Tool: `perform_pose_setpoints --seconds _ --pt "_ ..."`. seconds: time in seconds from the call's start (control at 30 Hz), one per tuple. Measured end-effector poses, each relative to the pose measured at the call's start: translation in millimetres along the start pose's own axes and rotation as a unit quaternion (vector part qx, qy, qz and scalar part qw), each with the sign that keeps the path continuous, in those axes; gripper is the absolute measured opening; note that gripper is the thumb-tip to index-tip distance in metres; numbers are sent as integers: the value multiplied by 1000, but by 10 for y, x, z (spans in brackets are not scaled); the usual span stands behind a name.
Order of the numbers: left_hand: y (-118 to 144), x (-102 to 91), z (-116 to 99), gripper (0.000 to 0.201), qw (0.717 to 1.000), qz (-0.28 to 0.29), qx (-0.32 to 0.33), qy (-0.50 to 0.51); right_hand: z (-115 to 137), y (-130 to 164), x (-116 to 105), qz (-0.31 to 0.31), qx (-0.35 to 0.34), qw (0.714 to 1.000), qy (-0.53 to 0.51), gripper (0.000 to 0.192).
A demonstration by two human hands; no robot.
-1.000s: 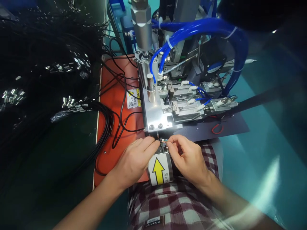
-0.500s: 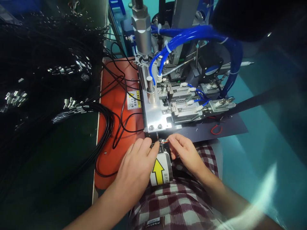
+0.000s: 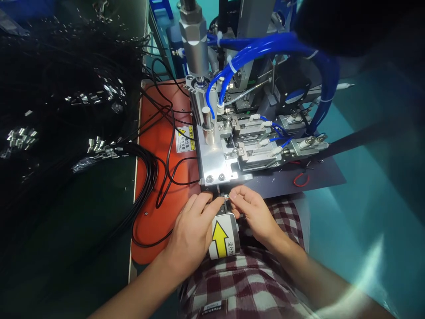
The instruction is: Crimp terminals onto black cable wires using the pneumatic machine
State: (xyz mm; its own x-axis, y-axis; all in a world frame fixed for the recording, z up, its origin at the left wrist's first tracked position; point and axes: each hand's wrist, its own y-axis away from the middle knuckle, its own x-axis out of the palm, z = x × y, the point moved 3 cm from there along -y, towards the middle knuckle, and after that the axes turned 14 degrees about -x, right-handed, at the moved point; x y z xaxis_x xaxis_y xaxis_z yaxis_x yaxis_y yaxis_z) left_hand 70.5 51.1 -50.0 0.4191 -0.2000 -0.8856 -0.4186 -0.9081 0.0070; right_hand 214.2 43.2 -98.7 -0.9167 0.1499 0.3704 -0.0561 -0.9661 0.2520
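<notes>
My left hand [image 3: 192,226] and my right hand [image 3: 250,210] meet at the front edge of a small pneumatic machine [image 3: 226,150], just above a round label with a yellow arrow [image 3: 222,238]. Both pinch a thin black cable end [image 3: 226,197] with tiny coloured wires, held at the slot under the machine's metal plate [image 3: 212,164]. The fingertips hide most of the cable end.
An orange mat [image 3: 156,177] lies left of the machine with black cables [image 3: 146,177] looping over it. Bundles of black cables with metal connectors [image 3: 99,144] pile at the left. Blue air hoses [image 3: 265,44] arch over the machine. A red wire scrap [image 3: 300,179] lies on a dark sheet at right.
Both hands have closed in on the cable end; the coloured wire tips seen earlier are now mostly covered by my fingertips. The view shifted slightly.
</notes>
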Motion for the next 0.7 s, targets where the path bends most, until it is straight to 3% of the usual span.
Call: perform_pose_setpoints --seconds 0.27,0.4,0.53,0.7 --pt "-11 97 6 33 1000 -12 -5 -26 -45 0 62 -19 -1 1000 -3 36" --pt "-11 -12 -40 35 1000 -15 -23 -2 -112 -13 53 -10 -14 1000 -6 36" --pt "270 -163 -60 44 995 -58 -83 3 -149 -43 -16 17 -29 999 14 34" --pt "767 3 64 53 969 -104 -205 -87 -129 -47 -24 38 -42 998 28 34"
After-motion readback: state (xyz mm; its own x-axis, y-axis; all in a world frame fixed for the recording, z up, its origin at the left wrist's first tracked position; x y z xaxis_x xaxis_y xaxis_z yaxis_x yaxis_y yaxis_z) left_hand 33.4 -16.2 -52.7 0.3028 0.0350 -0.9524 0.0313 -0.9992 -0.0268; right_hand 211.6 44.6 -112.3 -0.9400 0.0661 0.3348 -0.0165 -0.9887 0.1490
